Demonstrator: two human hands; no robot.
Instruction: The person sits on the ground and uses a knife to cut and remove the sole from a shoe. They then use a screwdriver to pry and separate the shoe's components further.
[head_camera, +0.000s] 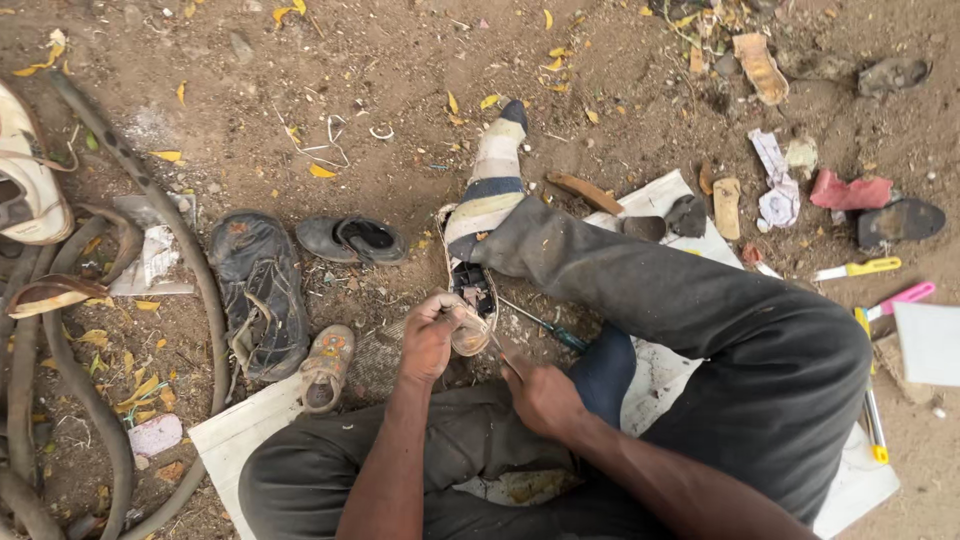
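Note:
I sit on the ground with my legs folded. My left hand (428, 338) grips the heel end of a worn shoe sole (472, 300) that rests against my striped sock (490, 185). My right hand (540, 395) is closed around a thin tool whose tip touches the sole's heel. A green-handled screwdriver (550, 328) lies just beside the sole, under my right leg.
A dark shoe (262, 290), a small child's sandal (325, 365) and a black slipper (352, 238) lie to the left. Rubber hoses (150, 200) curve along the left edge. Yellow and pink cutters (880, 282), scraps and a white board (235, 435) lie around me.

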